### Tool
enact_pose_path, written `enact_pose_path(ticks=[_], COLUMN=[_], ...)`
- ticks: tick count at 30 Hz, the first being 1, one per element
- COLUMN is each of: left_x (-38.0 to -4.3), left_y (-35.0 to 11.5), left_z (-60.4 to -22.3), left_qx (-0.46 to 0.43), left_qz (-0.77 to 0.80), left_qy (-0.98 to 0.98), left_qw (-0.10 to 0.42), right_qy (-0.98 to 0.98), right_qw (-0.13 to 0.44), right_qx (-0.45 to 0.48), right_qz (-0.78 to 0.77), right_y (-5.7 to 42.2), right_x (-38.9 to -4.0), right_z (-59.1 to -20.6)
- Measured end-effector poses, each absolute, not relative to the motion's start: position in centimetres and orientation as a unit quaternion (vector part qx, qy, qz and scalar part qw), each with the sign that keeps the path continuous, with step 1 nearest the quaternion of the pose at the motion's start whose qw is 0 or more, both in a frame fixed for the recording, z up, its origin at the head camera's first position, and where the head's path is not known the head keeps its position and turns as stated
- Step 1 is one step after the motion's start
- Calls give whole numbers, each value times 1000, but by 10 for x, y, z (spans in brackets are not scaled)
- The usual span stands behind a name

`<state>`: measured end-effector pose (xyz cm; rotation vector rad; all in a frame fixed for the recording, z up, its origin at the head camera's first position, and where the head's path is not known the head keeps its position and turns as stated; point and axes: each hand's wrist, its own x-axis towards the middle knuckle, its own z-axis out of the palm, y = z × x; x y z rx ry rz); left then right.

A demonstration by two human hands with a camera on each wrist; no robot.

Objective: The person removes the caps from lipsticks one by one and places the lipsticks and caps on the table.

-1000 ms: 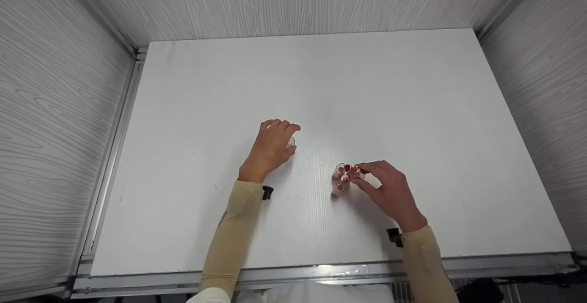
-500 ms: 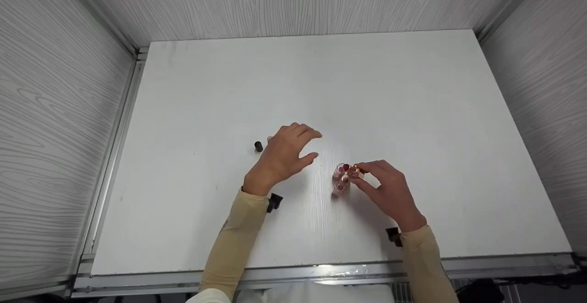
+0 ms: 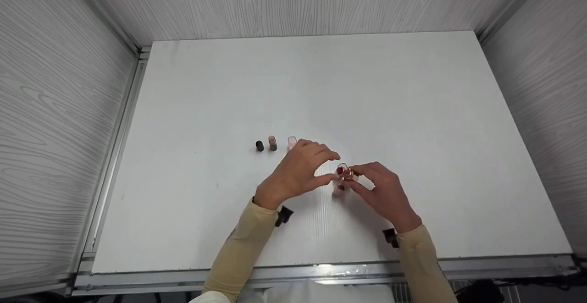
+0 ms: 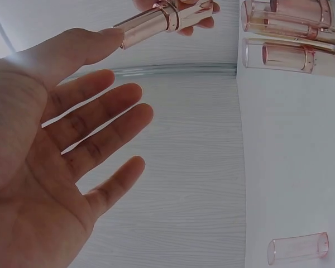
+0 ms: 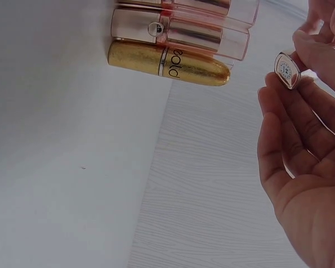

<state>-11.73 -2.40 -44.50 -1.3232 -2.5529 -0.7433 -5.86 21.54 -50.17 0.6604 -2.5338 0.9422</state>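
My right hand (image 3: 387, 193) pinches a rose-gold lipstick tube (image 4: 173, 19), its numbered end sticker (image 5: 286, 70) facing the right wrist camera. Spread and relaxed, my left hand (image 3: 296, 174) is close to it from the left; in the left wrist view its thumb tip overlaps the tube's end. Clear-capped pink lipsticks (image 4: 290, 57) stand just beside the two hands, with a shiny gold lipstick (image 5: 167, 62) at the end of the group. In the head view the hands partly hide this cluster. A clear cap (image 4: 297, 249) stands behind my left hand.
On the white table (image 3: 192, 87), left of the clear cap, stand a small black cylinder (image 3: 259, 145) and a pink-topped, dark-bottomed tube (image 3: 273, 143). Wood-grain panels (image 3: 298, 5) enclose the back and sides. A metal rail (image 3: 321, 273) runs along the front edge.
My left hand has moved from beside the clear cap, rightward and nearer me, to the held lipstick. The black cylinder and pink-topped tube have come into view. My right hand has shifted slightly left.
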Motion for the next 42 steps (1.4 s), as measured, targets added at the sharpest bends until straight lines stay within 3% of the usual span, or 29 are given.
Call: enact_pose_path(ticks=[28,42], left_x=[-111,-121], left_y=[-15,-29], left_z=[-447,-445], left_qx=[-465,-441], left_qz=[-264,-250], left_qy=[-840,-853], left_qw=[90,129], right_qy=[-888,-892], right_qw=[181,193], right_qx=[247,187], right_qz=[344,363], right_y=[214,220], right_x=[-58,-58], right_z=[-504,-503])
